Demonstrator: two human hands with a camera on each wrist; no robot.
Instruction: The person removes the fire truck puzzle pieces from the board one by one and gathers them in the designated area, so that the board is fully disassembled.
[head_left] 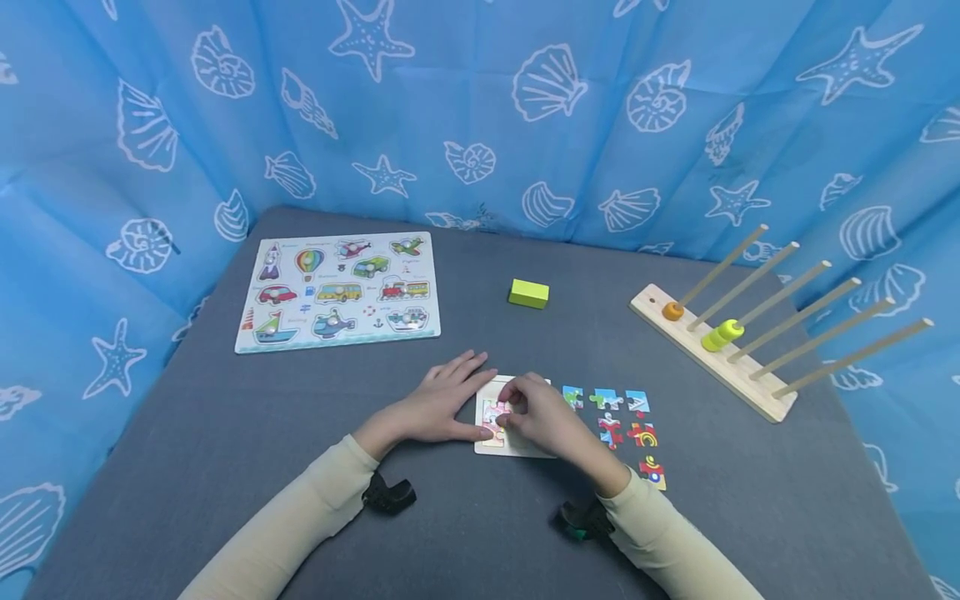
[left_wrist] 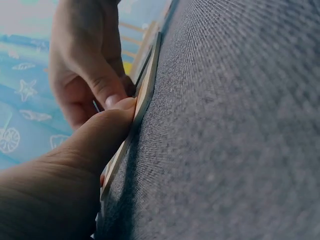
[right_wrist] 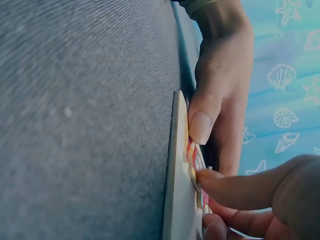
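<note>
A small wooden puzzle tray (head_left: pixel 487 390) lies flat in front of me, with colourful jigsaw pieces (head_left: pixel 491 410) along its left part. My left hand (head_left: pixel 441 406) rests beside the tray with fingers stretched out, its thumb touching the tray's left edge. Above the tray, my right hand (head_left: pixel 549 419) pinches a puzzle piece (right_wrist: pixel 194 172) between thumb and fingers, down against the tray surface. Part of that piece is hidden by the fingers. Close to the right hand lie several loose jigsaw pieces (head_left: pixel 610 432) on the grey table.
At the back left lies a vehicle peg puzzle board (head_left: pixel 337 315). A yellow-green block (head_left: pixel 528 293) stands at the back middle. On the right, a wooden peg stand (head_left: pixel 738 379) has tall slanting rods with orange and yellow-green beads. A blue curtain (head_left: pixel 465 108) hangs behind the table (head_left: pixel 315 467).
</note>
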